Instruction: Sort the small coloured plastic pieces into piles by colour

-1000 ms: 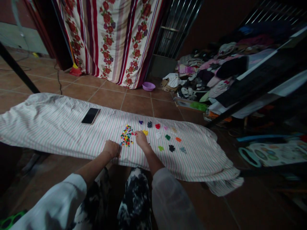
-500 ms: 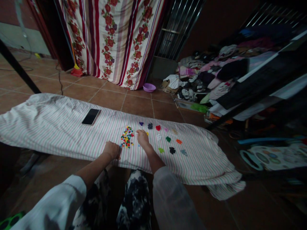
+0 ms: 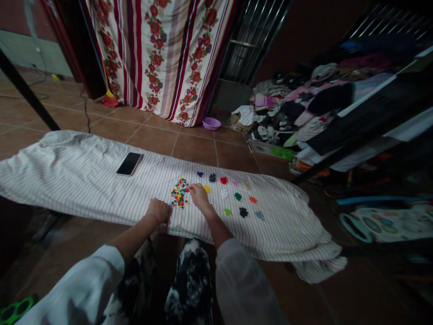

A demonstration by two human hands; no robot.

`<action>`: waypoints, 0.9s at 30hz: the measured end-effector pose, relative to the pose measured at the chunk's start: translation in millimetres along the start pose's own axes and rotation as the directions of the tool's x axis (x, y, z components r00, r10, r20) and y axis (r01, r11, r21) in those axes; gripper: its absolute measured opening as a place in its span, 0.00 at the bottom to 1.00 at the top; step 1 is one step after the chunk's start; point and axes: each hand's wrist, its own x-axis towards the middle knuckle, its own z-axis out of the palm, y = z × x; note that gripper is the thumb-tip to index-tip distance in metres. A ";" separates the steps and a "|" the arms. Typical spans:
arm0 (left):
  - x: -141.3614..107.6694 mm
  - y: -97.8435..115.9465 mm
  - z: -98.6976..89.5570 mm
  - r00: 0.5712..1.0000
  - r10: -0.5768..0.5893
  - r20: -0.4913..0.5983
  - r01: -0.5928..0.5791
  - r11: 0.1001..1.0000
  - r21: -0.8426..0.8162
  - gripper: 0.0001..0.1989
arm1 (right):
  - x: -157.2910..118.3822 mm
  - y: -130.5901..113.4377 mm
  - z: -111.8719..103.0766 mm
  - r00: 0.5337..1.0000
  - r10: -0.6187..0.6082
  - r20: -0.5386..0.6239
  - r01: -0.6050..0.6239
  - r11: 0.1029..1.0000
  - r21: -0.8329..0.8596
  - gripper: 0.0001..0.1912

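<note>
Flanking mixed coloured pieces [image 3: 179, 195], the left hand [image 3: 158, 211] has curled fingers, the right hand [image 3: 199, 196] an unclear grip, purple basin [image 3: 211, 123] beyond.

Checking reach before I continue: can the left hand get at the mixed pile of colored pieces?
Probably yes: the left hand is beside the near-left edge of the mixed pile, with nothing visible blocking it; the right hand is at the pile's right side.
</note>
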 end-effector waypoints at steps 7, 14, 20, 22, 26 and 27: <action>0.7 0.5 0.6 1.000 -0.004 -0.002 0.004 1.000 -0.007 0.21 | -7.9 -14.2 1.8 0.989 -0.096 0.116 0.102 0.994 -0.049 0.12; -1.0 0.8 -1.9 1.000 -0.007 -0.001 0.007 1.000 -0.011 0.20 | -11.6 -24.0 6.7 0.990 -0.054 0.131 0.069 0.990 -0.120 0.13; -2.6 1.1 -2.5 1.000 0.001 -0.003 -0.001 1.000 -0.010 0.20 | -13.9 -29.9 10.0 0.996 -0.022 0.082 0.031 0.993 -0.113 0.12; -3.1 1.6 -2.7 1.000 0.005 -0.004 -0.005 1.000 -0.007 0.18 | -14.6 -31.1 10.8 0.998 -0.019 0.063 0.025 0.995 -0.093 0.12; -2.8 2.0 -2.3 1.000 0.000 -0.002 0.000 1.000 -0.003 0.17 | -13.4 -27.8 9.6 1.000 -0.020 0.011 0.021 1.000 -0.017 0.12; -2.4 1.8 -2.0 1.000 -0.003 -0.002 0.003 1.000 -0.004 0.17 | -12.8 -25.2 8.1 1.000 -0.012 -0.010 0.012 1.000 0.006 0.13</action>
